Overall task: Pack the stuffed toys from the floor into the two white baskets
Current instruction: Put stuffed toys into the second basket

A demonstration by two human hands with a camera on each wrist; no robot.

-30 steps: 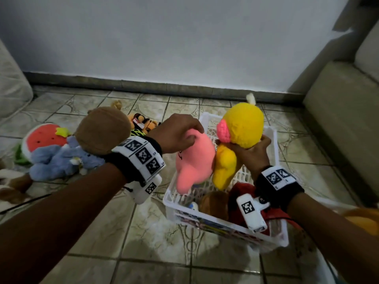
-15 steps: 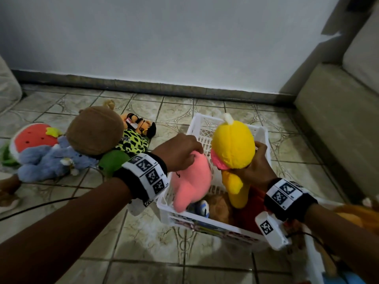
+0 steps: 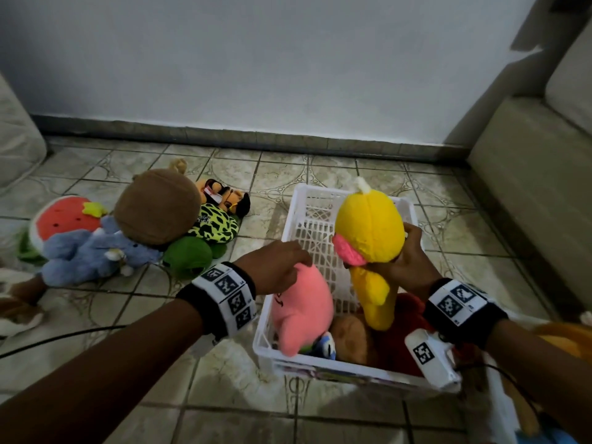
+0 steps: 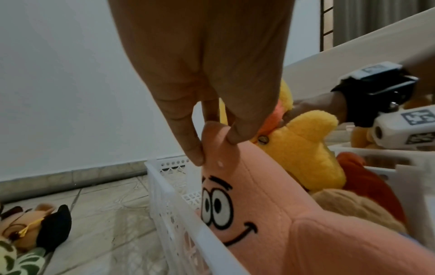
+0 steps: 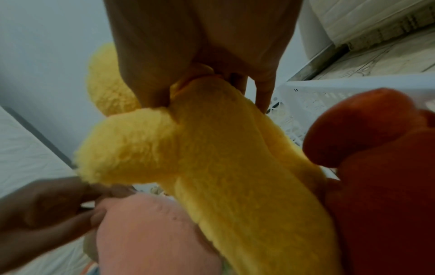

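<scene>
Pink plush, a star-shaped stuffed toy (image 4: 277, 214) with an embroidered smiling face, hangs from my left hand (image 3: 275, 267), its pointed tip pinched between my thumb and fingertips (image 4: 195, 154) while its body sits inside the white slatted plastic basket (image 3: 315, 216) against the near left wall. My right hand (image 3: 407, 261) is curled round the neck of a fuzzy yellow duck toy (image 3: 371, 238), head above my fingers, body dangling into the basket beside a red plush toy (image 5: 376, 167).
</scene>
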